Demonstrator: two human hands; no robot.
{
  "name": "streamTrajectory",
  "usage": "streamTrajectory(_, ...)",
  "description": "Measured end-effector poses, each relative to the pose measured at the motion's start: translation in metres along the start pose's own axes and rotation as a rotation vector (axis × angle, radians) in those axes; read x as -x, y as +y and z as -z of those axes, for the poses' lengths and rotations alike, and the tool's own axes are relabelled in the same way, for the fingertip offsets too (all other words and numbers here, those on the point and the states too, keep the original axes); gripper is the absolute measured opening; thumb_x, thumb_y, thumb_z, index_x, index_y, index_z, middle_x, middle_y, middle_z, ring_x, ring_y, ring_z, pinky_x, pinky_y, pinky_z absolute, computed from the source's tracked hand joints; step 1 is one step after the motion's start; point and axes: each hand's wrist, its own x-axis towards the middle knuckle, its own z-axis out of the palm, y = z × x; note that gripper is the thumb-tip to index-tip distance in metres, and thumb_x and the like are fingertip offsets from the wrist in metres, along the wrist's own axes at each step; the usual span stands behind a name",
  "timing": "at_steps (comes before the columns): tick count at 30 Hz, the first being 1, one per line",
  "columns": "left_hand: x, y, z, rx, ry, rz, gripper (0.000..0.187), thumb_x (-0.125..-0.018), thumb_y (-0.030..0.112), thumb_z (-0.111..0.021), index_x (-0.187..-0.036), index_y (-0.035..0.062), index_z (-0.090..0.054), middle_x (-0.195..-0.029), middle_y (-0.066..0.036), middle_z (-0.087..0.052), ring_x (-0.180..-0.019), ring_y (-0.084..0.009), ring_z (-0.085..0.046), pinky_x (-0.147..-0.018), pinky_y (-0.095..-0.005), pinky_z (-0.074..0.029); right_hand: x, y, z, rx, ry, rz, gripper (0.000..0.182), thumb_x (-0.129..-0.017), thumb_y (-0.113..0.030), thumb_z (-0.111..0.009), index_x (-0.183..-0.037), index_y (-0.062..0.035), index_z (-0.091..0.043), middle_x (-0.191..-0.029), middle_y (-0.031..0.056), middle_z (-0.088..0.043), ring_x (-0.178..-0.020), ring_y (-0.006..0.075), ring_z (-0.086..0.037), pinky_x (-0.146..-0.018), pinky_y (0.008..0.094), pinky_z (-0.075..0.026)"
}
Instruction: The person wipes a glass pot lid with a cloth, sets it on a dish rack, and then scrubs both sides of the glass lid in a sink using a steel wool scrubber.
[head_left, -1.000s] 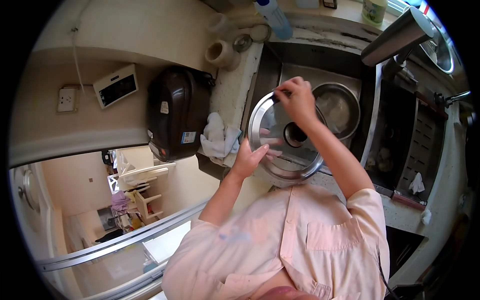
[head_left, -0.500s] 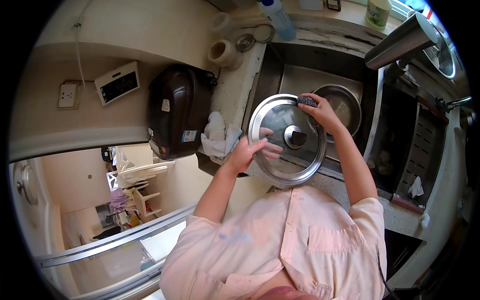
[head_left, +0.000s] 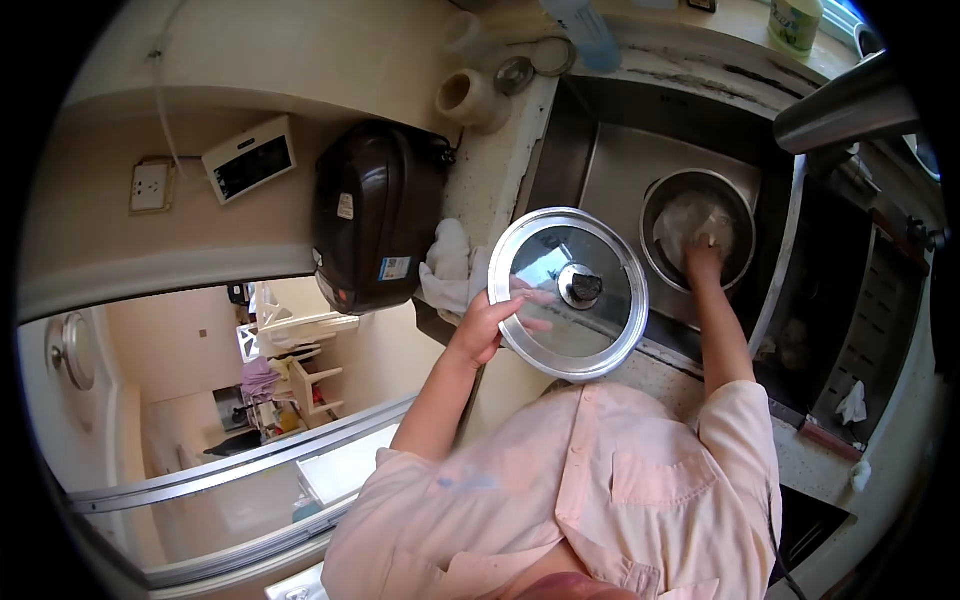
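A round glass lid (head_left: 560, 340) with a steel rim and a dark knob is tilted above the sink's front edge. My left hand (head_left: 490, 325) grips its left rim, thumb on top and fingers visible through the glass. My right hand (head_left: 704, 262) reaches down into a round metal pan (head_left: 745, 255) in the sink (head_left: 620, 165). The pan holds cloudy water. The right fingertips are in the water and hard to see; whether they hold the scrubber cannot be made out.
A dark brown appliance (head_left: 365, 220) stands left of the sink, beside a white cloth (head_left: 447, 268). Behind are a beige jar (head_left: 470, 98) and a blue bottle (head_left: 590, 35). The faucet (head_left: 845, 110) juts in from the right, over the black rack area.
My right hand has left the lid's rim, where it held a dark scrubber, and moved right and down into the pan. The lid stays in my left hand. The view has shifted slightly.
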Motion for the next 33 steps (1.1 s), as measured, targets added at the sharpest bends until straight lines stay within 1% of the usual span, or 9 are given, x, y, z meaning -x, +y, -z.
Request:
streamTrajectory(2,0.003,0.006,-0.002,-0.045,-0.003,0.031,0.036,-0.087,0.006,-0.046,-0.122,0.0017,-0.039,-0.112,-0.021,-0.056,-0.089,-0.0287,-0.063,-0.069,-0.0338,-0.054,-0.015,0.005,-0.017,-0.253,0.003,-0.204,0.033,-0.078,-0.025,-0.064,-0.106,-0.0087,-0.060,-0.124,0.0144,-0.046,-0.107,0.0365,-0.051,-0.086,0.0432,-0.046)
streamTrajectory(5,0.000,0.008,-0.013,-0.080,0.031,-0.077,0.040,-0.088,0.006,-0.045,-0.127,0.0030,-0.034,-0.111,-0.021,-0.057,-0.087,-0.0278,-0.063,-0.069,-0.0333,-0.054,-0.009,0.004,0.049,-0.338,-0.025,-0.129,0.033,-0.078,-0.023,-0.064,-0.108,-0.0099,-0.061,-0.115,0.0157,-0.051,-0.103,0.0358,-0.054,-0.085,0.0403,-0.047)
streamTrajectory(10,-0.006,0.011,-0.021,-0.118,-0.001,-0.047,0.040,-0.090,0.004,-0.040,-0.129,0.0044,-0.031,-0.110,-0.022,-0.057,-0.086,-0.0272,-0.063,-0.068,-0.0326,-0.054,0.055,-0.041,0.168,-0.484,0.120,0.126,0.040,-0.075,-0.021,-0.066,-0.111,-0.0041,-0.060,-0.116,0.0183,-0.050,-0.101,0.0369,-0.054,-0.087,0.0419,-0.045)
streamTrajectory(14,-0.005,0.014,-0.032,-0.165,-0.032,-0.013,0.038,-0.090,0.001,-0.038,-0.127,0.0027,-0.031,-0.113,-0.021,-0.054,-0.090,-0.0270,-0.062,-0.069,-0.0335,-0.055,0.109,-0.114,0.219,-1.097,0.215,0.511,0.027,-0.073,-0.017,-0.067,-0.097,-0.0057,-0.062,-0.106,0.0152,-0.051,-0.099,0.0339,-0.053,-0.087,0.0398,-0.043)
streamTrajectory(17,-0.006,0.005,-0.043,-0.156,0.015,-0.176,0.038,-0.090,0.004,-0.041,-0.126,0.0018,-0.030,-0.110,-0.023,-0.057,-0.090,-0.0300,-0.063,-0.069,-0.0336,-0.055,0.124,-0.147,0.228,-0.975,0.305,0.598,0.022,-0.071,-0.013,-0.069,-0.091,-0.0080,-0.063,-0.104,0.0100,-0.051,-0.094,0.0323,-0.053,-0.079,0.0390,-0.046)
streamTrajectory(21,0.001,0.001,-0.048,-0.251,0.009,-0.226,0.038,-0.089,0.001,-0.039,-0.125,-0.0008,-0.030,-0.112,-0.022,-0.054,-0.097,-0.0301,-0.060,-0.072,-0.0375,-0.056,0.114,-0.161,0.223,-0.886,0.528,0.355,0.014,-0.070,-0.014,-0.070,-0.082,-0.0065,-0.066,-0.103,0.0083,-0.052,-0.088,0.0306,-0.052,-0.074,0.0387,-0.046)
streamTrajectory(25,0.002,-0.004,-0.046,-0.280,-0.077,-0.232,0.039,-0.087,-0.005,-0.038,-0.125,-0.0014,-0.029,-0.115,-0.017,-0.048,-0.102,-0.0274,-0.057,-0.074,-0.0365,-0.057,0.120,-0.170,0.221,-0.889,0.493,0.334,0.012,-0.070,-0.013,-0.069,-0.079,-0.0045,-0.068,-0.103,0.0087,-0.052,-0.093,0.0302,-0.049,-0.076,0.0380,-0.046)
streamTrajectory(30,0.002,0.002,-0.048,-0.339,-0.095,-0.330,0.041,-0.086,-0.006,-0.038,-0.126,-0.0010,-0.029,-0.117,-0.015,-0.048,-0.103,-0.0264,-0.057,-0.076,-0.0356,-0.056,0.142,-0.171,0.227,-1.027,0.363,0.635,0.017,-0.071,-0.010,-0.067,-0.087,-0.0051,-0.068,-0.106,0.0076,-0.052,-0.097,0.0293,-0.046,-0.082,0.0371,-0.043)
streamTrajectory(33,-0.002,0.000,-0.040,-0.437,-0.091,-0.387,0.042,-0.086,-0.003,-0.041,-0.127,-0.0009,-0.033,-0.117,-0.014,-0.051,-0.103,-0.0276,-0.057,-0.078,-0.0367,-0.055,0.156,-0.172,0.235,-0.866,0.436,0.760,0.021,-0.069,-0.007,-0.066,-0.090,-0.0083,-0.069,-0.108,0.0070,-0.053,-0.097,0.0294,-0.048,-0.079,0.0363,-0.045)
